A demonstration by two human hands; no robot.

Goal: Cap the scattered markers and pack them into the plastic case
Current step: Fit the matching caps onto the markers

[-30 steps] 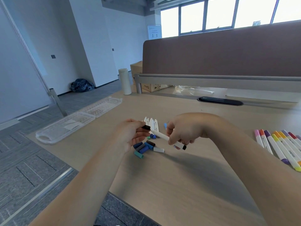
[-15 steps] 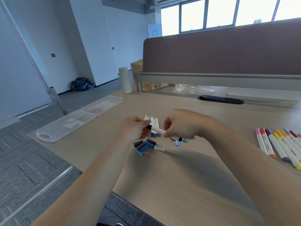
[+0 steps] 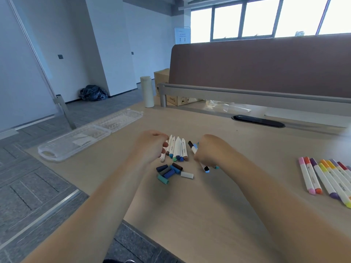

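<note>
My right hand (image 3: 208,151) grips a white marker (image 3: 192,147) with a black cap on each end. Blue and teal ends of other markers stick out of the same fist. Several uncapped white markers (image 3: 177,149) lie side by side between my hands. My left hand (image 3: 151,147) is at their left edge with its curled fingertips on the leftmost marker (image 3: 163,157); whether it grips the marker is unclear. Loose caps (image 3: 169,171) in dark blue, teal, grey and brown lie in front, with a white cap (image 3: 187,175) beside them. The clear plastic case (image 3: 76,141) lies open at the far left of the desk.
A row of capped markers (image 3: 326,179) in pink, orange, purple and yellow lies at the right edge. A white bottle (image 3: 147,92) stands at the desk's back left corner. A brown divider panel (image 3: 266,65) and a black cable grommet (image 3: 258,120) run along the back.
My left hand let go of the black-capped marker and moved left onto the uncapped markers. My right hand lowered toward the desk with the marker in its fist.
</note>
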